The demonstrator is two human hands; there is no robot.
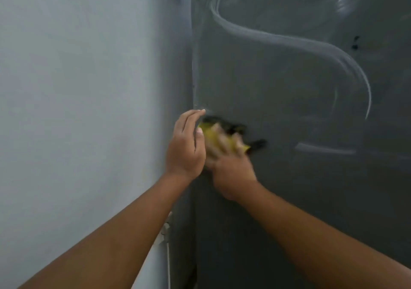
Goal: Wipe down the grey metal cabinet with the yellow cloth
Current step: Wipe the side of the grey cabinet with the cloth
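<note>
R hand (231,168) presses yellow cloth (211,135) on grey cabinet (289,88) near its left edge, fingers spread over it, blurred. L hand (185,153) alongside, fingers straight, holding nothing. Best w/ even pressure, overlapping strokes; streaks (289,39) above prob. need another pass.

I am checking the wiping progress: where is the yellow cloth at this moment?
In the head view, the yellow cloth is near the centre, against the grey cabinet under the right hand, beside the left hand, close to the cabinet's left edge.
</note>
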